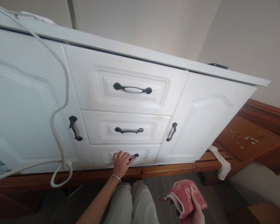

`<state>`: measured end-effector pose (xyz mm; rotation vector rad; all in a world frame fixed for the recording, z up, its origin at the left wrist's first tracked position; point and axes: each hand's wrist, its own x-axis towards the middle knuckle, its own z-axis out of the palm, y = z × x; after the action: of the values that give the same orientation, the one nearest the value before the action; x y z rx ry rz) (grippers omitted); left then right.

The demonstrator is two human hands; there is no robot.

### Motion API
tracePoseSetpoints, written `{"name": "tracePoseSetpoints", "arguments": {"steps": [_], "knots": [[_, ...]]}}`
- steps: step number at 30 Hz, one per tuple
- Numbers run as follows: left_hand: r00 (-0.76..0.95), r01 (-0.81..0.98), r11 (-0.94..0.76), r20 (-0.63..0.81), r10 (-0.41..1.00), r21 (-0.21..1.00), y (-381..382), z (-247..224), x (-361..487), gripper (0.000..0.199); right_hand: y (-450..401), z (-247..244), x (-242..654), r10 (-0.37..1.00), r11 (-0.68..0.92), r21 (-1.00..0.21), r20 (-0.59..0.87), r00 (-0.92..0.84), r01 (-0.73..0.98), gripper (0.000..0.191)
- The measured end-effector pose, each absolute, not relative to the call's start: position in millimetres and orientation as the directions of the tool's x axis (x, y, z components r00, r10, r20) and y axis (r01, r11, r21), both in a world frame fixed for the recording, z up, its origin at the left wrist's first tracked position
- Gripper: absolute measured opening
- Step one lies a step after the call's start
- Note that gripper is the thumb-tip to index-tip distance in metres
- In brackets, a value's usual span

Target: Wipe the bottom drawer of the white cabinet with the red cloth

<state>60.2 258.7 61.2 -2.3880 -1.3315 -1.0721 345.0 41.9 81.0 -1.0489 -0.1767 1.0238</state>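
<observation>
My left hand (121,162), with a bracelet at the wrist, has its fingers wrapped over the dark handle (134,156) of the bottom drawer (151,154) in a white cabinet. That drawer sits closed, flush with the front. At the lower right, my right hand (196,210) grips a folded pink cloth (185,196) with pale edging, thumb on top; its other fingers are mostly hidden behind the cloth. Above the bottom drawer are a middle drawer (151,126) and a top drawer (154,81), both closed, with dark and white handles.
A white cable (66,81) hangs looped before the left cabinet door (25,102). The right door (200,115) is closed. A wooden ledge (88,175) runs beneath the cabinet. A pale sock-like cloth (221,161) hangs at the right, and a cardboard-coloured box (268,213) sits lower right.
</observation>
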Motion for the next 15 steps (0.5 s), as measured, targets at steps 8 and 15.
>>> {"name": "tracePoseSetpoints", "arguments": {"steps": [8,15], "knots": [[0.201,0.709,-0.628,0.762,0.616,0.321,253.0,72.3,58.2,0.023,145.8,100.8,309.3,0.772,0.178,-0.675,-0.355,0.526,-0.716,0.049],[-0.114,0.569,-0.490,0.653,0.749,0.661,147.7,39.2,-20.0,0.026,224.1,134.5,252.7,0.855,0.288,-0.847,0.018,0.518,-0.446,0.046]]}}
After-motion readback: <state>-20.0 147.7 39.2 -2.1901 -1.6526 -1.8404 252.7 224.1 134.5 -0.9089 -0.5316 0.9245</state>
